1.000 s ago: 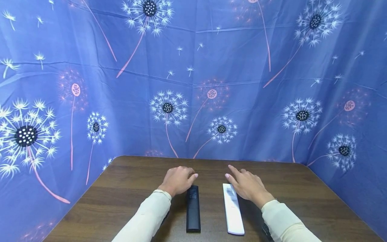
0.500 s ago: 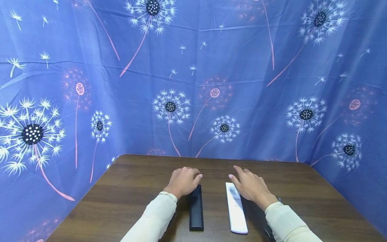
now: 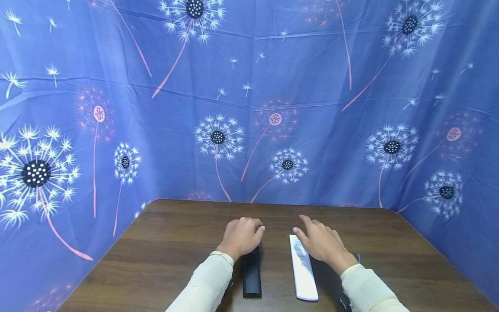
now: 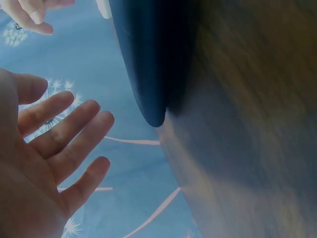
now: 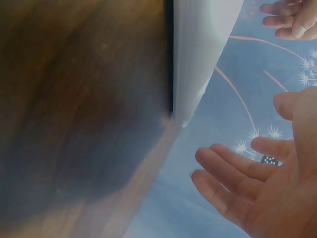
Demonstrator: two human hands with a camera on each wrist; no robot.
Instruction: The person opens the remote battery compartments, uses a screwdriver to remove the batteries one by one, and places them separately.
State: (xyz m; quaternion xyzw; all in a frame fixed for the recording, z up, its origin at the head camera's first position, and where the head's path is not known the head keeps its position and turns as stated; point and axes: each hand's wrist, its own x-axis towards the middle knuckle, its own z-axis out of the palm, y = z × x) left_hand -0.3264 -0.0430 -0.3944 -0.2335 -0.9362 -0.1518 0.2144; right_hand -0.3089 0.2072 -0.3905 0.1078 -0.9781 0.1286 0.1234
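Observation:
A black remote control (image 3: 251, 277) and a white remote control (image 3: 304, 277) lie side by side on the wooden table, apart from each other. My left hand (image 3: 241, 236) hovers over the black remote's far end and hides it in the head view. In the left wrist view its fingers (image 4: 74, 144) are spread and loosely bent, off the black remote (image 4: 148, 59). Just right of the white remote's far end, my right hand (image 3: 322, 243) is held above the table. The right wrist view has its relaxed fingers (image 5: 233, 173) apart from the white remote (image 5: 198, 54).
The brown table (image 3: 187, 229) has rounded far corners. Behind it and along both sides hangs a blue cloth (image 3: 171, 143) printed with dandelions. Dark wrist gear (image 3: 345, 300) shows under the right sleeve.
My left hand has shifted right, from beside the black remote's far end to over it. The right hand has barely moved. Both remotes stay put while the view sways slightly.

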